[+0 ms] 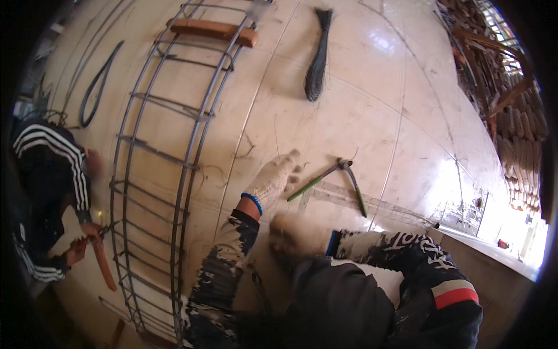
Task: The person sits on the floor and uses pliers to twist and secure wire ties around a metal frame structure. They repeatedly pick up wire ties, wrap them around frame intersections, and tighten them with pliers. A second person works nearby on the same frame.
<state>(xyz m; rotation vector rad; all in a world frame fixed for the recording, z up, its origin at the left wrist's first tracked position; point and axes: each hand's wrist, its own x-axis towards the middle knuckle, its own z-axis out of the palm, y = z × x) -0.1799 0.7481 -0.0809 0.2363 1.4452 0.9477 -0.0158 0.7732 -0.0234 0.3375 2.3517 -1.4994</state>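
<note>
My left hand (pixel 273 177), in a pale work glove with a blue cuff, is stretched out over the tiled floor with its fingers apart. A thin wire (pixel 276 135) runs up from beside it; whether the glove touches it I cannot make out. Just right of that hand lies a pair of end-cutting pincers (pixel 343 164), its green handles spread wide and its jaws pointing away. My right hand (pixel 305 232), also gloved, is low in front of my body and smeared by motion. Its fingers do not show clearly.
A long rebar cage (pixel 189 166) stretches along my left, its far end resting on a wooden block (pixel 212 30). Ahead lies a bundle of tie wire (pixel 318 61). A co-worker (pixel 49 174) crouches at the far left. Stacked wood (pixel 494 75) stands at the right.
</note>
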